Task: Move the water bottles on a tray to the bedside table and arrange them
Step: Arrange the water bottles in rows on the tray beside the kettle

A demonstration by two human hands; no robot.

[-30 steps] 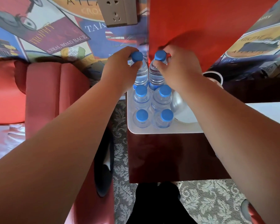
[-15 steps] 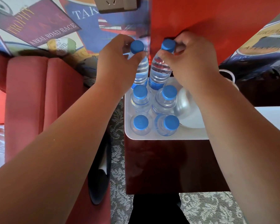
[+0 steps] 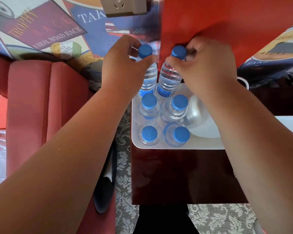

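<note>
A white tray (image 3: 159, 146) sits on a dark glossy bedside table (image 3: 176, 174). Several clear water bottles with blue caps stand in it in two columns. My left hand (image 3: 123, 68) grips the neck of the far left bottle (image 3: 150, 78). My right hand (image 3: 208, 65) grips the neck of the far right bottle (image 3: 169, 78), which leans a little left at its base. Both held bottles are raised above the others. Nearer to me stand two bottles (image 3: 148, 107) (image 3: 175, 108) in the middle row and two (image 3: 148, 135) (image 3: 177, 135) at the front.
A red padded chair (image 3: 41, 107) stands left of the table. A red panel (image 3: 218, 19) and a wall socket (image 3: 123, 5) lie behind the tray. Patterned grey carpet (image 3: 123, 149) runs between chair and table. A clear rounded object (image 3: 194, 112) lies in the tray's right part.
Both hands have lifted the two far bottles higher out of the tray's back row. The view has shifted closer.
</note>
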